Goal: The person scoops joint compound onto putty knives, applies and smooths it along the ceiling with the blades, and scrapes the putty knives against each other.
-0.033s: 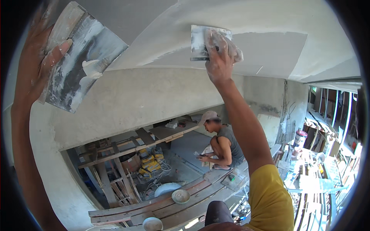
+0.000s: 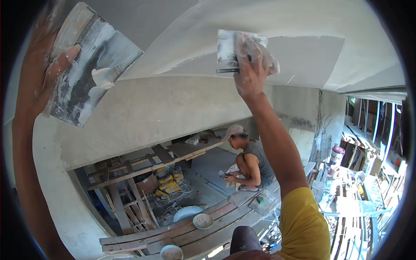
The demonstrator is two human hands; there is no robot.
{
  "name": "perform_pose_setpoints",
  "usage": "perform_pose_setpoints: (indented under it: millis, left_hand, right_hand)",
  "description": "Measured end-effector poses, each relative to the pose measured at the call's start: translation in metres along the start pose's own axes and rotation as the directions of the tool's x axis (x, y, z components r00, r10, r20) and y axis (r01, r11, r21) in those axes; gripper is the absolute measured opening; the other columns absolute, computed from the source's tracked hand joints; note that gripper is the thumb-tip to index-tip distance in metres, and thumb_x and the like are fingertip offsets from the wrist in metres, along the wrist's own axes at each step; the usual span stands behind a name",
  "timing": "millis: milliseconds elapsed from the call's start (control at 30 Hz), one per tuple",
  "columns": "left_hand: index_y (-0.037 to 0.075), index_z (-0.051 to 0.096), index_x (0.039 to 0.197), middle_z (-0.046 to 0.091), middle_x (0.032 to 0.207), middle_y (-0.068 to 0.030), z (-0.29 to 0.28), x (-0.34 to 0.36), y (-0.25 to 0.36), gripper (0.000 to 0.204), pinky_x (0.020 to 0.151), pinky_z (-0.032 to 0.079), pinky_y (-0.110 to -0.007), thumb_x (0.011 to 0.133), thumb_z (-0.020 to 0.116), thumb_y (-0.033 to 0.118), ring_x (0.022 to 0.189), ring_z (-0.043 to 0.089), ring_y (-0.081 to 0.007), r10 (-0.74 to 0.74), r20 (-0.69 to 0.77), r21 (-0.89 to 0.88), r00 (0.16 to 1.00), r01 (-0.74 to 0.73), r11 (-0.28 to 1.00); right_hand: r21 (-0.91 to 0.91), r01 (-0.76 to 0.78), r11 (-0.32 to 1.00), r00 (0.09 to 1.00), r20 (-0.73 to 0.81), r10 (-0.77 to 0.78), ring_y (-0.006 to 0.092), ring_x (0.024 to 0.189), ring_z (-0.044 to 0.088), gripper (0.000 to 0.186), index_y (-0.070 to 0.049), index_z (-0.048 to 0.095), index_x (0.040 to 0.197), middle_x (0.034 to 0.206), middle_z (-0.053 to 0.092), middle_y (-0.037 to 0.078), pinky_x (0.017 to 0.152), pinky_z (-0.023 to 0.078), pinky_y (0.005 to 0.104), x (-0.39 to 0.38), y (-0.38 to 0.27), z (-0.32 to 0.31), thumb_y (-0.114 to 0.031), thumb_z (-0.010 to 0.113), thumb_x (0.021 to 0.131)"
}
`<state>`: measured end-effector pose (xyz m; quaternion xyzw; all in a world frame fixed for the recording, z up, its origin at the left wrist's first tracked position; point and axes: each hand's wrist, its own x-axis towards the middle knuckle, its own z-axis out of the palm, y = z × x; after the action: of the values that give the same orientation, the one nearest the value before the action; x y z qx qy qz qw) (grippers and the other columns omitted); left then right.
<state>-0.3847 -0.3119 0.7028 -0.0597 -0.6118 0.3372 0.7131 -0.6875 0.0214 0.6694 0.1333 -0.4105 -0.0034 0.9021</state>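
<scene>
My left hand [image 2: 43,82] grips a broad steel plastering blade [image 2: 97,56] at upper left, angled, with smeared white compound and a thick blob [image 2: 100,77] on its face. My right hand [image 2: 253,69] is closed round a smaller square putty blade [image 2: 227,47], which is raised against the curved, partly coated ceiling [image 2: 364,47] at upper centre; whether its edge touches is hard to tell. Both hands are speckled white. Below the blades runs a bare plastered wall [image 2: 151,104] with a long opening.
A co-worker [image 2: 255,169] in a cap crouches on curved scaffold planks [image 2: 151,242], holding something small. Two bowls [image 2: 203,221] [image 2: 171,252] rest on the planks. Beyond are timber boards [image 2: 143,171], yellow items [image 2: 169,184] and cables; a bucket [image 2: 337,157] and rods stand at the bright right side.
My right hand and its putty blade have moved slightly right and down along the ceiling. My left hand and its blade are almost unmoved.
</scene>
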Motion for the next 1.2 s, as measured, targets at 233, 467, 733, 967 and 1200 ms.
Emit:
perform_pose_setpoints:
  millis: [233,467,733,967,1200]
  left_hand:
    - [-0.006,0.056,0.122,0.049,0.134,-0.0267,-0.002,-0.006,0.000,0.069,0.107,0.033,-0.047,0.088,0.054,0.054,0.126,0.046,-0.0400,-0.058,-0.002,0.069,0.998,0.058,0.996]
    - [-0.005,0.057,0.123,0.045,0.138,-0.0266,0.000,-0.002,0.001,0.069,0.110,0.028,-0.050,0.088,0.053,0.054,0.131,0.041,-0.0416,-0.037,-0.030,0.038,0.999,0.038,0.999]
    - [-0.004,0.058,0.122,0.046,0.139,-0.0255,-0.002,0.001,0.001,0.068,0.111,0.027,-0.049,0.089,0.052,0.055,0.134,0.037,-0.0411,-0.008,0.034,0.155,0.999,0.002,0.988]
    - [-0.005,0.059,0.119,0.046,0.138,-0.0258,-0.007,-0.002,-0.004,0.069,0.111,0.027,-0.051,0.087,0.053,0.056,0.135,0.035,-0.0416,-0.018,0.048,0.193,0.999,0.008,0.981]
    - [-0.005,0.060,0.119,0.046,0.137,-0.0259,-0.001,0.005,0.007,0.070,0.111,0.026,-0.051,0.087,0.051,0.057,0.135,0.034,-0.0414,-0.056,0.022,0.085,0.998,0.054,0.995]
  right_hand:
    - [-0.215,-0.038,0.976,0.762,-0.638,-0.111,0.0239,0.104,0.048,0.041,-0.001,0.068,0.114,0.096,0.063,0.014,0.087,0.042,0.0405,0.137,0.141,-0.117,0.001,0.058,0.074]
    - [0.156,-0.045,0.987,0.842,-0.526,0.121,0.0259,0.112,0.049,0.058,-0.015,0.065,0.124,0.117,0.059,0.006,0.091,0.033,0.0384,0.082,0.039,-0.013,-0.003,0.069,0.068]
    - [0.142,-0.139,0.980,0.986,0.115,0.123,0.0296,0.120,0.048,0.058,-0.028,0.061,0.128,0.136,0.051,-0.002,0.098,0.035,0.0392,-0.018,-0.063,0.038,-0.002,0.056,0.077]
    - [0.193,-0.352,0.916,0.792,-0.459,0.402,0.0299,0.114,0.046,0.065,-0.009,0.058,0.132,0.127,0.051,0.015,0.097,0.030,0.0413,0.070,0.064,-0.047,0.006,0.060,0.068]
    - [0.087,-0.328,0.941,0.828,-0.452,0.331,0.0289,0.115,0.043,0.071,-0.009,0.059,0.130,0.131,0.048,0.015,0.093,0.030,0.0428,0.054,0.065,0.016,0.011,0.058,0.061]
